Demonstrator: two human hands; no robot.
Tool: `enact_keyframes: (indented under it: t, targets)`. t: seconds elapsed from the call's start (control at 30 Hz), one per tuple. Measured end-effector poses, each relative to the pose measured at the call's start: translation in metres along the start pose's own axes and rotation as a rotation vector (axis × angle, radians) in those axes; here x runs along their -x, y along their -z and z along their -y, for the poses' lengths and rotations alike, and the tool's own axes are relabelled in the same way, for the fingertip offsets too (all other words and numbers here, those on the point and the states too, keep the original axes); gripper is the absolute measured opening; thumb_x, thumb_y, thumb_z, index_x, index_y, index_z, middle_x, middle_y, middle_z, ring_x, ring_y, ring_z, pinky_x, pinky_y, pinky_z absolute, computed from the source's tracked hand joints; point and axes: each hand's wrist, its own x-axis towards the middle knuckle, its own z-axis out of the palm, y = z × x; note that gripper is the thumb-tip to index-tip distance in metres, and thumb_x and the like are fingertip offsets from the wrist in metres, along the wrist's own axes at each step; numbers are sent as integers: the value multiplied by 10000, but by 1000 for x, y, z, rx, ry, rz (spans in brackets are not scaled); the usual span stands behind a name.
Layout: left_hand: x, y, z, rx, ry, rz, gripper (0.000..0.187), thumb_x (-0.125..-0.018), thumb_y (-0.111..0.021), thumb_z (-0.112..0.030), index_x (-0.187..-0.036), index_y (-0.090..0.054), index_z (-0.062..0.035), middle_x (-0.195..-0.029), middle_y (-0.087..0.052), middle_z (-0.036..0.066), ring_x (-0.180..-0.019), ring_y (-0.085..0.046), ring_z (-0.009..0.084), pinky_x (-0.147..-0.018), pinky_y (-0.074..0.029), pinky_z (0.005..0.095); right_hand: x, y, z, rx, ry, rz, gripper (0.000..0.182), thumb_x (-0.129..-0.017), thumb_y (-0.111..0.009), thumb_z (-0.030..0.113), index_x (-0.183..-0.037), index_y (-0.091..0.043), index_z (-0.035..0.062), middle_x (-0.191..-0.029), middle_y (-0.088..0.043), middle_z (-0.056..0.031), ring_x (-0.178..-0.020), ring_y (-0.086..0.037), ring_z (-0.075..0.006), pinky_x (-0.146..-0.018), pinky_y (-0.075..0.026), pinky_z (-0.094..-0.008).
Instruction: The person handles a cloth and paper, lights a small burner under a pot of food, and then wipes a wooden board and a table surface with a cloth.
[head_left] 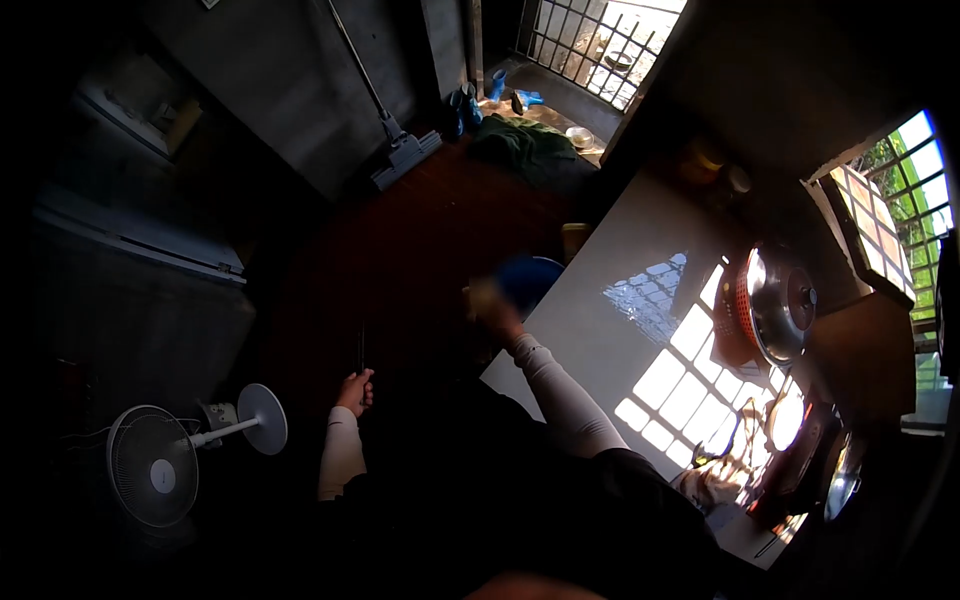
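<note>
My left hand (355,392) is closed around a thin, dark, stick-like object (362,348) that points upward, away from me; its exact kind is lost in the shadow. My right hand (503,322) reaches past the near left edge of the white table (570,310), smeared by motion. A pale yellowish patch shows at its fingers, and I cannot make out whether it is a held thing or the fingers themselves. Right beside that hand is a round blue container (533,280), partly hidden by the table edge and the hand.
A metal lidded pot (785,305) and a red basket (743,297) stand on the table, near a crumpled cloth (725,475). A white fan (155,468) is at lower left. A flat mop (405,155) leans on the wall; a dark green cloth (525,145) lies by the doorway.
</note>
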Motion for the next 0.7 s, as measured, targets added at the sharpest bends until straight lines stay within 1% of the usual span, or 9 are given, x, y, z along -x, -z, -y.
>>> enact_keyframes:
  t: [0.07, 0.13, 0.17, 0.2, 0.33, 0.47, 0.53, 0.63, 0.7]
  targets:
    - [0, -3, 0, 19, 4, 25, 244, -862, -472, -333, -968, -486, -113, -544, -347, -31, -454, -323, 69, -403, -275, 209, 18, 25, 15, -564, -447, -98, 408, -798, -531, 176, -1166, -391, 70, -1139, -471, -104, -995, -507, -235, -822, -445, -358]
    - [-1, -8, -1, 23, 1, 73, 273, -865, -458, -356, -982, -479, -109, -541, -333, -32, -449, -307, 63, -401, -262, 200, 32, 50, 33, -756, -600, -139, 451, -805, -532, 190, -1202, -340, 93, -1124, -472, -108, -952, -528, -241, -744, -481, -400]
    - [-1, -13, -2, 36, 13, 100, 305, -867, -441, -377, -999, -470, -104, -541, -322, -33, -446, -293, 61, -401, -254, 198, 41, 58, 22, -837, -615, -179, 483, -833, -519, 203, -1242, -284, 103, -1123, -470, -126, -922, -542, -288, -739, -489, -422]
    - [-2, -19, -3, 46, 26, 129, 336, -870, -425, -398, -1016, -461, -98, -542, -310, -33, -443, -279, 58, -401, -247, 195, 48, 68, 23, -827, -613, -193, 483, -833, -519, 203, -1242, -284, 103, -1123, -470, -126, -922, -542, -288, -739, -489, -422]
    - [-10, -37, -5, -7, 21, 215, 356, -875, -406, -404, -1036, -452, -89, -548, -297, -34, -444, -266, 63, -399, -242, 203, 80, 105, 26, -836, -610, -309, 484, -837, -520, 211, -1247, -275, 132, -1114, -472, -141, -950, -528, -304, -775, -470, -437]
    - [-17, -51, -8, -114, 29, 163, 325, -884, -402, -374, -1022, -464, -87, -556, -316, -26, -452, -281, 69, -401, -255, 210, 115, 136, 19, -925, -598, -516, 465, -825, -536, 222, -1219, -300, 142, -1118, -465, -130, -960, -519, -297, -766, -469, -447]
    - [-21, -54, -3, -152, 35, 139, 304, -883, -407, -369, -992, -477, -94, -555, -330, -22, -451, -295, 72, -398, -260, 211, 132, 147, 10, -965, -590, -614, 449, -821, -542, 226, -1199, -316, 142, -1114, -464, -122, -967, -514, -293, -761, -470, -449]
    - [-25, -51, 8, -246, 77, 91, 279, -876, -423, -369, -938, -486, -105, -551, -348, -16, -440, -309, 83, -391, -268, 217, 159, 164, 0, -1053, -519, -777, 412, -810, -552, 220, -1154, -342, 137, -1099, -462, -105, -980, -505, -282, -753, -472, -448]
    - [-31, -45, 17, -315, 130, 51, 270, -871, -431, -370, -911, -486, -109, -549, -354, -13, -436, -315, 89, -389, -273, 222, 173, 175, -1, -1118, -542, -969, 388, -805, -553, 204, -1126, -349, 125, -1080, -465, -95, -983, -504, -276, -746, -475, -450]
